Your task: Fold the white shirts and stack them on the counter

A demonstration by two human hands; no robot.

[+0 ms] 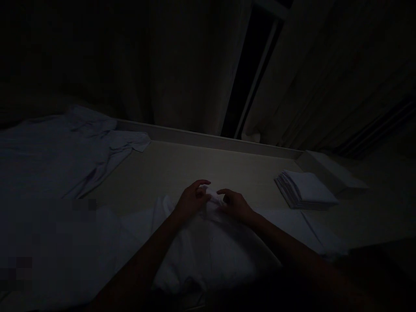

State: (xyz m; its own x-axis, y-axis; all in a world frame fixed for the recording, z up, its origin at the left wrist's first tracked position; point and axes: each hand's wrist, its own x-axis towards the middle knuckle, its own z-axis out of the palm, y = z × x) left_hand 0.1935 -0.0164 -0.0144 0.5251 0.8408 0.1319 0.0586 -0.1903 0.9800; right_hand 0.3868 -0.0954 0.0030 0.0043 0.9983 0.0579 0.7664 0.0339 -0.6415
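Observation:
The scene is very dark. My left hand (194, 197) pinches a small gathered edge of a white cloth (224, 253) between bent fingers. Facing it, my right hand (237, 203) grips the same edge from the other side, a short gap away. From this raised edge, the cloth hangs down toward my body between my forearms, with loose folds at its left. Whether it is a garment or a towel I cannot make out.
A pale shirt-like garment (74, 147) lies spread at the left. At the right, a stack of folded white cloths (307, 188) sits beside a white box-like piece (336, 171). Another flat white cloth (292, 225) lies nearer. A low ledge (208, 139) and dark curtains (188, 65) border the pale surface (208, 162).

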